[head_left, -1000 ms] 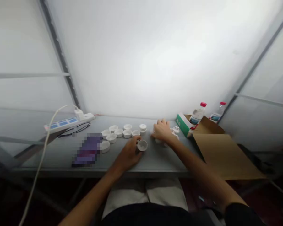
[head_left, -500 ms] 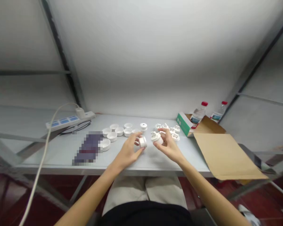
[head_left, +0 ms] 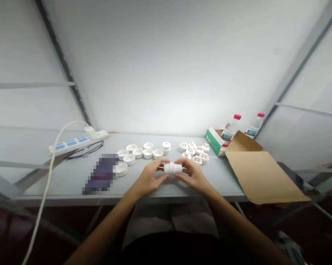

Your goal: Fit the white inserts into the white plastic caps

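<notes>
- White two-part fitting (head_left: pixel 173 168): held just above the counter (head_left: pixel 72 180) near the middle of its front edge, lying sideways between both hands, clear of the surface.
- Left hand (head_left: pixel 147 179): clenched on the left, cup-like half, fingertips wrapped round its rim.
- Right hand (head_left: pixel 192 176): grasping the right half, thumb and fingers pinching it from the other end.
- Step in hand, as I judge it: the two halves are being brought together end to end; they look to be touching, perhaps partly seated.
- The next move, by my reckoning, calls for keeping both halves on one line and pressing or twisting them home; the joint gives no clear sign which.
- Loose white cups (head_left: pixel 138 152): a cluster toward the back edge, left of centre, mouths upward; one taller piece (head_left: pixel 166 147) stands at their right end.
- White inserts (head_left: pixel 195 152): a second cluster toward the back edge, right of centre, well apart from the hands.
- Power strip (head_left: pixel 77 141) with its cable lies at the back left corner; a green box (head_left: pixel 216 142), two bottles (head_left: pixel 230 129) and a cardboard flap (head_left: pixel 261 176) sit at the right end.
- Hard to make out: the seam between the halves is covered by fingers, a dark flat item (head_left: pixel 101 176) on the left is blurred out, and the forearms are cut off below.
</notes>
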A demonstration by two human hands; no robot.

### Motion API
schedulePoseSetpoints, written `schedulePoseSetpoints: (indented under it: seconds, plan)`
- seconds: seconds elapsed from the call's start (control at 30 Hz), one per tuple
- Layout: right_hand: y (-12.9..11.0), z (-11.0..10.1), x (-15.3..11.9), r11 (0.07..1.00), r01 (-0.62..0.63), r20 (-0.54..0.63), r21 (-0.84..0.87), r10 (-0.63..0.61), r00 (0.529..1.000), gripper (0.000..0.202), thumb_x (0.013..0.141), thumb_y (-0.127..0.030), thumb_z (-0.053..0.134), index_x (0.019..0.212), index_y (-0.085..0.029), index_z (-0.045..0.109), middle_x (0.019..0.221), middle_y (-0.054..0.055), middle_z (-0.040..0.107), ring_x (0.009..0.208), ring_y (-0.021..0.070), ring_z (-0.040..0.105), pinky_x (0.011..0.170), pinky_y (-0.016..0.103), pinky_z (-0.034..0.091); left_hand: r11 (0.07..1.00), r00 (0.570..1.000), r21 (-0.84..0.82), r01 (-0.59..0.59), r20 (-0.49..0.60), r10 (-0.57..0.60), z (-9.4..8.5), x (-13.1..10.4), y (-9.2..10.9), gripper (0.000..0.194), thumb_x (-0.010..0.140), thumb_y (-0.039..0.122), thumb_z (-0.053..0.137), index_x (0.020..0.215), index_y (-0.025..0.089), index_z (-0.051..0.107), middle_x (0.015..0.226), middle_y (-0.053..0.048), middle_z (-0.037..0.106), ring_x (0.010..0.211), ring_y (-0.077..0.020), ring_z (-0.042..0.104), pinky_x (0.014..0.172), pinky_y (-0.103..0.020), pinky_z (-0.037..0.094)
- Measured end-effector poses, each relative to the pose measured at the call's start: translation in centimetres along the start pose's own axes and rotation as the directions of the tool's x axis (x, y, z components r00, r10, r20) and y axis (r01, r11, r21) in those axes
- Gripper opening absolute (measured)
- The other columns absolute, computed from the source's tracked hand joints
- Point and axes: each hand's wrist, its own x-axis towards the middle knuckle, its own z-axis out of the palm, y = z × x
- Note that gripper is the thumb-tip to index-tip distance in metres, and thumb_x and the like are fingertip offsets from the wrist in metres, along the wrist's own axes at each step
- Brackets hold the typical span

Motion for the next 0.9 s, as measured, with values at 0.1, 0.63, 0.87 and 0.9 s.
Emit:
schedulePoseSetpoints:
  seconds: [0.1, 0.63, 0.87, 0.9]
  plan:
    - [0.05, -0.04, -0.11, 1.000, -0.009, -0.004, 0.013, 0.009, 1.000, 0.041, 0.085, -0.038, 0.083, 0.120, -0.026, 0.066, 0.123, 0.008, 0.065, 0.114, 0.0251, 0.067, 0.095, 0.040, 0.060, 1.000, 1.000, 0.027, -0.015, 0.013, 0.015, -0.07, -0.05, 0.11, 0.041, 0.090, 0.025, 0.073, 0.129, 0.022, 0.061, 0.124, -0.010, 0.069, 0.110, -0.0239, 0.070, 0.096, -0.040, 0.062]
    - [-0.89, -0.48, -0.27, 0.980, -0.090, 0.029, -0.180, 0.096, 0.995, 0.042, 0.096, -0.056, 0.066, 0.118, -0.021, 0.071, 0.088, 0.003, 0.071, 0.069, 0.0170, 0.065, 0.065, 0.030, 0.053, 0.975, 0.985, 0.143, -0.173, 0.016, 0.172, -0.23, -0.23, 0.85, 0.038, 0.092, 0.029, 0.073, 0.128, 0.022, 0.062, 0.125, -0.009, 0.069, 0.117, -0.0234, 0.066, 0.102, -0.039, 0.054]
    - [-0.65, -0.70, -0.17, 0.969, -0.144, 0.064, -0.199, 0.159, 0.985, 0.056, 0.098, -0.071, 0.051, 0.104, -0.020, 0.071, 0.063, -0.001, 0.062, 0.055, 0.0162, 0.058, 0.056, 0.028, 0.044, 0.972, 0.986, 0.168, -0.163, 0.052, 0.156, -0.07, -0.15, 0.75, 0.040, 0.092, 0.033, 0.072, 0.129, 0.022, 0.061, 0.124, -0.010, 0.069, 0.115, -0.0251, 0.066, 0.101, -0.041, 0.055]
    - [-0.58, -0.73, -0.13, 0.969, -0.141, 0.078, -0.202, 0.159, 0.984, 0.059, 0.098, -0.073, 0.048, 0.105, -0.019, 0.071, 0.062, -0.001, 0.061, 0.056, 0.0168, 0.058, 0.057, 0.028, 0.044, 0.973, 0.987, 0.169, -0.158, 0.054, 0.151, -0.07, -0.15, 0.81, 0.040, 0.092, 0.033, 0.072, 0.129, 0.021, 0.061, 0.124, -0.010, 0.070, 0.114, -0.0253, 0.066, 0.101, -0.041, 0.055]
